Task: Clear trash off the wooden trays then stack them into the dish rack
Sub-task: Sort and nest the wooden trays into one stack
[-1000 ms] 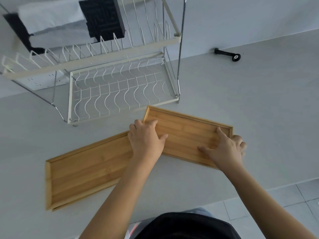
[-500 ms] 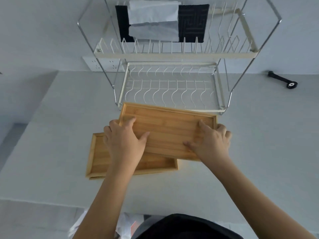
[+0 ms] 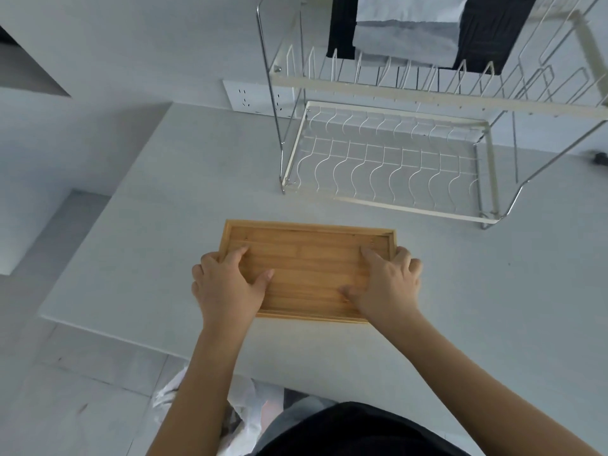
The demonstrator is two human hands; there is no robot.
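Observation:
A wooden tray (image 3: 309, 258) lies on the white counter, stacked squarely on a second tray whose rim (image 3: 312, 319) shows only along the near edge. My left hand (image 3: 227, 284) grips the top tray's left end, thumb on its floor. My right hand (image 3: 388, 281) grips the right end the same way. No trash shows on the tray. The white two-tier wire dish rack (image 3: 391, 205) stands behind and to the right, its lower tier bare.
Black and grey cloths (image 3: 408, 31) hang behind the rack's upper tier. A wall socket (image 3: 250, 97) sits left of the rack. The counter edge (image 3: 108, 334) runs close on the left and front. A white plastic bag (image 3: 243, 413) lies on the floor by my legs.
The top tray has slid left and toward me until it sits squarely over the lower tray, which now hardly shows. Both hands kept their grip.

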